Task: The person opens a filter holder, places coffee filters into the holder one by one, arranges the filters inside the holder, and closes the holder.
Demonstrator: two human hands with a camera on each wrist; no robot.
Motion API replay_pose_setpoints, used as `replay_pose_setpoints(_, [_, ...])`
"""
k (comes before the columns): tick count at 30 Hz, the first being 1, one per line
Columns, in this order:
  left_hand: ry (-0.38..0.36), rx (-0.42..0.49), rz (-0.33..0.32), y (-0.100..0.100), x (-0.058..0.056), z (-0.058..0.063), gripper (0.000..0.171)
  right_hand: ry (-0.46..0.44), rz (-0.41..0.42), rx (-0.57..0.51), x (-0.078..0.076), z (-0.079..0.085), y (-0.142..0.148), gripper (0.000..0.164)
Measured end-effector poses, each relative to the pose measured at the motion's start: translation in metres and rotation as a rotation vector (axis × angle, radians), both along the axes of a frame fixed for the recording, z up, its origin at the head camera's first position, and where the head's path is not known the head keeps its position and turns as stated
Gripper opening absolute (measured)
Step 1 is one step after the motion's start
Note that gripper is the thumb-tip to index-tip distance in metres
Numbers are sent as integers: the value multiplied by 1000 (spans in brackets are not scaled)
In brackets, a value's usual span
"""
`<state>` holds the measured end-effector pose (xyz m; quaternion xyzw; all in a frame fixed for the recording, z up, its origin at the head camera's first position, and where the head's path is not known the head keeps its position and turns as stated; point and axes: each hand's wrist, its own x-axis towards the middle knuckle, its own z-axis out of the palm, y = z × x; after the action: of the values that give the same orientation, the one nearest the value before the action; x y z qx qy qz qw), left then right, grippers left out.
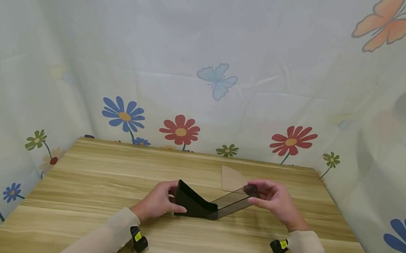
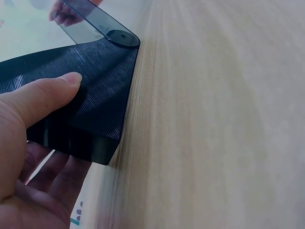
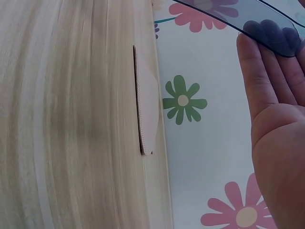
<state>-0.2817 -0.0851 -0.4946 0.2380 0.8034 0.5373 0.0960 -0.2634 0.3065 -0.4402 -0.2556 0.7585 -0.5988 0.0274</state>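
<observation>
A black wedge-shaped box [image 1: 194, 205] with a ribbed side stands on the table, its smoky see-through lid [image 1: 233, 200] swung open to the right on a round hinge [image 2: 123, 38]. My left hand [image 1: 158, 202] grips the box at its tall left end, thumb on the near ribbed side and fingers behind. The lid's free end is held by my right hand [image 1: 273, 200], with the thumb at the near edge and fingers at the far one. Through the lid, fingertips [image 3: 271, 36] show in the right wrist view. What lies inside the box is hidden.
Behind the lid, a tan fan-shaped piece [image 1: 231, 179] like a paper filter lies flat; its crimped edge shows in the right wrist view. The wood-grain table [image 1: 116, 175] ends at a flower-print curtain [image 1: 149, 75] at the back and sides.
</observation>
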Motion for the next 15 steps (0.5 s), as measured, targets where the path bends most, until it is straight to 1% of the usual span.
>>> replay_pose_setpoints(4, [-2,-7,5,0,1,1,43,-8,-1,-4,-1,-1,0,44])
replay_pose_setpoints(11, [9,-9,7,-1,0,1,43,12,31,-23,-2,-1,1,46])
replay_pose_setpoints(15, [2,-6,-4,0,-1,-1,43,39,31,-65,-8,-2,5,38])
